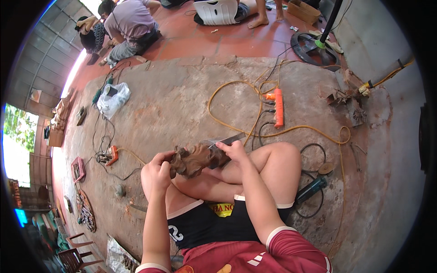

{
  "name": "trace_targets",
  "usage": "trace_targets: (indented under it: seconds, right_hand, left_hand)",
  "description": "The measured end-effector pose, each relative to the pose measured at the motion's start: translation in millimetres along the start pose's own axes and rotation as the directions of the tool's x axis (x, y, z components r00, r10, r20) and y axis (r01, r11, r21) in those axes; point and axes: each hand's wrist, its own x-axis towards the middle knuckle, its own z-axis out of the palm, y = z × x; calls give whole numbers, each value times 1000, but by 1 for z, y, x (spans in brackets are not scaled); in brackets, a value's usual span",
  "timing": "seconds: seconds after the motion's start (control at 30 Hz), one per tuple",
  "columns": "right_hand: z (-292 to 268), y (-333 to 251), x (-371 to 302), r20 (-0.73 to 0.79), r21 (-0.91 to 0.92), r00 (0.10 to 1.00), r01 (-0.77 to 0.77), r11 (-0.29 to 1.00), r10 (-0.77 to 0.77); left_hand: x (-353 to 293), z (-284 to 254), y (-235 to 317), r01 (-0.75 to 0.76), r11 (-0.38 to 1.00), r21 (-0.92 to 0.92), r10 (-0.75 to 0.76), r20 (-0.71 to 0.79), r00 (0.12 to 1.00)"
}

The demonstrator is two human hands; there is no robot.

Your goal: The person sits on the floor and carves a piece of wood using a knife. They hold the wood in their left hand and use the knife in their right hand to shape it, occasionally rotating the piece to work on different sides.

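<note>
holds a brown carved piece [193, 160] above the crossed legs [207, 185]. grasps its left end with the left hand [159, 170], with fingers bent over the edge. pinches a flat grey strip [235, 138] in the right hand [233, 152], at the carving's right end; cannot tell the pose of the hidden fingers. sits on a rough, stained slab [173, 102]. has a teal cylindrical tool [311, 189] beside the right thigh. has, ahead to the right, an orange power strip [279, 111] with black plugs in it, near a looping yellow cord [314, 128]. has a white plastic bag [116, 103] ahead to the left, an orange socket block [112, 155] nearer, and a pink basket [78, 169] farther left. faces red tiles [189, 43] beyond the slab, with a seated person in a pale shirt [132, 22] there.
</note>
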Motion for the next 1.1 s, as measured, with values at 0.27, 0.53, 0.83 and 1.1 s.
trace_targets:
  seconds: [0.27, 0.53, 0.83, 1.1]
  right_hand:
    - [9, -7, -10, -33, 71, 999, -8, 997, 11]
    - [9, -10, -10, -33, 92, 998, -42, 995, 45]
    - [14, -14, -10, -24, 74, 995, -94, 993, 96]
    - [8, -13, -7, -61, 110, 996, 71, 991, -65]
  left_hand:
    - [3, -2, -11, -12, 999, -34, 13, 24, 1000]
    - [8, 2, -35, -44, 985, -166, 52, 42, 998]
    - [12, 2, -39, -44, 982, -182, 55, 54, 997]
    - [9, 0, -31, 27, 987, -161, -16, 68, 998]
